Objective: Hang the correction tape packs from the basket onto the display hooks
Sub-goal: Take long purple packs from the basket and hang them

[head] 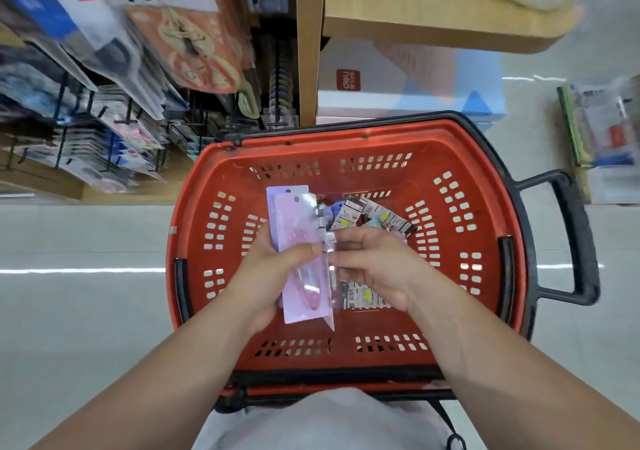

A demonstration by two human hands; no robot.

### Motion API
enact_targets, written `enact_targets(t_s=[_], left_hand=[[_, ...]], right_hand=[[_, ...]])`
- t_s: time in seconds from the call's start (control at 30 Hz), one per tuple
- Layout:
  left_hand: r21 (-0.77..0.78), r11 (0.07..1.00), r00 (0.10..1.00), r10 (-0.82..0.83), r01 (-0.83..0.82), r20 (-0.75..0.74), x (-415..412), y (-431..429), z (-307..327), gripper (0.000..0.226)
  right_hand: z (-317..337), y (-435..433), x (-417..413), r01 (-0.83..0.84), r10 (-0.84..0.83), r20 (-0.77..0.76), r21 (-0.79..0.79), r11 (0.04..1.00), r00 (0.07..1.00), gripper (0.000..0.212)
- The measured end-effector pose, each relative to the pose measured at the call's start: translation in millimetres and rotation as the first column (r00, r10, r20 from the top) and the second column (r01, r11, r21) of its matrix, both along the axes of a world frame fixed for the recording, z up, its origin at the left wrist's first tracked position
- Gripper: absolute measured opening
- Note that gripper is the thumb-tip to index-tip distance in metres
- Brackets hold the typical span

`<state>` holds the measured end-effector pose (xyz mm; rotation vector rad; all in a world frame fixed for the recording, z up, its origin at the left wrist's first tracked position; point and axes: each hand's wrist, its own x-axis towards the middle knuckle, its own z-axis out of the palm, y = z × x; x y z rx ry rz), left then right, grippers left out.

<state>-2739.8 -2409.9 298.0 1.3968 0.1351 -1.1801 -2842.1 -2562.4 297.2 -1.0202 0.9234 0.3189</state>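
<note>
Red plastic slotted basket [346, 134] stands on the pale floor with loose barcode-backed packs [367, 215] inside. Over it, the left hand [266, 269] grips upright lilac-pink correction tape packs [298, 241]. The right hand [374, 266] has its fingers pinching their right edge.

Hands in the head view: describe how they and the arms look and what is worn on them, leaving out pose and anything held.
The left hand and right hand are bare: no gloves, rings, watch or bands show. The left forearm and right forearm are uncovered too, with no sleeve in view. A pale grey garment shows at the bottom edge.
</note>
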Motion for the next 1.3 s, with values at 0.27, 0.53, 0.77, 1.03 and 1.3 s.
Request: enact_targets(t_s=[0.27, 0.53, 0.77, 1.03, 1.3], left_hand=[[-0.064, 0.997, 0.997, 0.029, -0.034, -0.072, 2.7, 6.9, 3.0, 0.048], [-0.003, 0.999, 0.999, 0.045, -0.045, 0.031, 3.3, 15.6, -12.7, 0.042], [-0.013, 0.983, 0.982, 0.181, -0.181, -0.056, 1.4, 21.1, -19.9, 0.066], [0.041, 0.99, 0.987, 0.139, -0.136, -0.079, 9.2, 25.8, -27.4, 0.068], [0.186, 0.969, 0.986, 0.16, -0.164, 0.035, 38.9, 58.6, -36.8, 0.058]], right_hand=[[-5.0, 26.1, -8.1, 0.017, -0.016, 0.048, -0.017, 1.0, 0.999, 0.027], [-5.3, 32.3, 0.5, 0.004, 0.01, 0.058, -0.245, 0.969, 0.998, 0.024], [-12.0, 48.0, 11.2, 0.122, -0.106, 0.119, -0.135, 0.983, 0.987, 0.027], [-19.6, 56.5, 19.1, 0.101, -0.094, 0.134, -0.045, 0.994, 0.986, 0.025], [-115.9, 14.7, 25.3, -0.147, 0.089, -0.208, -0.282, 0.948, 0.974, 0.022]])
